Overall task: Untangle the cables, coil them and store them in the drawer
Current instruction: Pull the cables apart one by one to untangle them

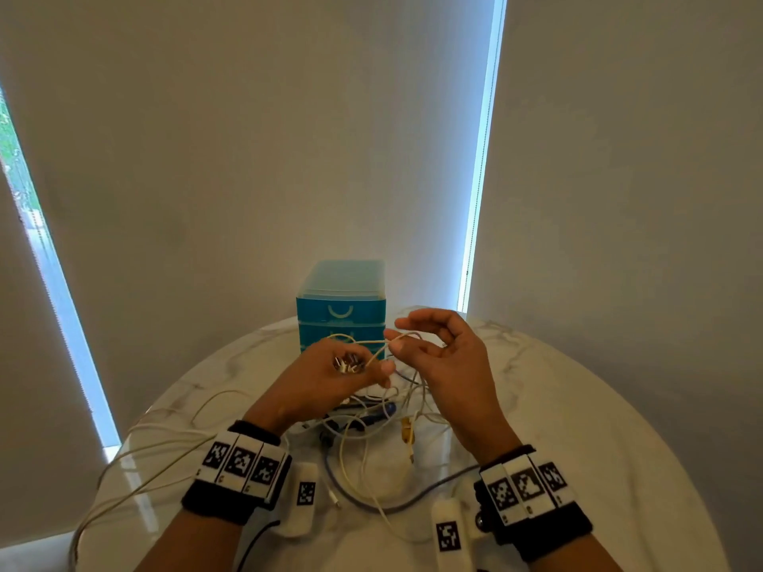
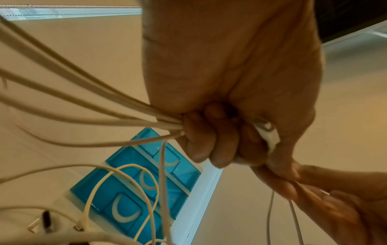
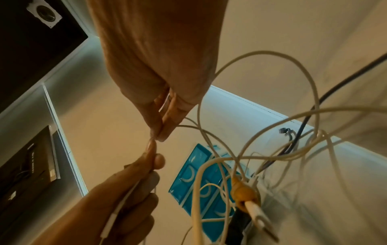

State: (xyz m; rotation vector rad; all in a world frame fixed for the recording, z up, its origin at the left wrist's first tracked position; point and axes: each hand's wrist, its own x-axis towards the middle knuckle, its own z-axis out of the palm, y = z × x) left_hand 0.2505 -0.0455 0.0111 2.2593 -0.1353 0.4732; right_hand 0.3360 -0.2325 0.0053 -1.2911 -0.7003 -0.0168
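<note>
Over the round marble table [image 1: 578, 427], my left hand [image 1: 355, 373] grips a bunch of white cables with their metal plugs [image 1: 349, 363] sticking out of the fist. In the left wrist view the curled fingers [image 2: 209, 145] close round several white strands [image 2: 83, 92] that fan out to the left. My right hand [image 1: 398, 343] pinches one thin white cable [image 1: 373, 357] right beside the left thumb, and the right wrist view shows that pinch [image 3: 160, 134]. A tangle of white, grey and blue cables [image 1: 363, 423] hangs and lies below both hands. The blue drawer unit [image 1: 342, 315] stands behind, its drawers closed.
A yellow connector [image 1: 406, 431] lies in the tangle, and it shows again in the right wrist view [image 3: 243, 192]. Long white cable loops [image 1: 165, 439] trail over the table's left edge. A grey cable [image 1: 413, 503] curves near the front. Pale blinds hang behind the table.
</note>
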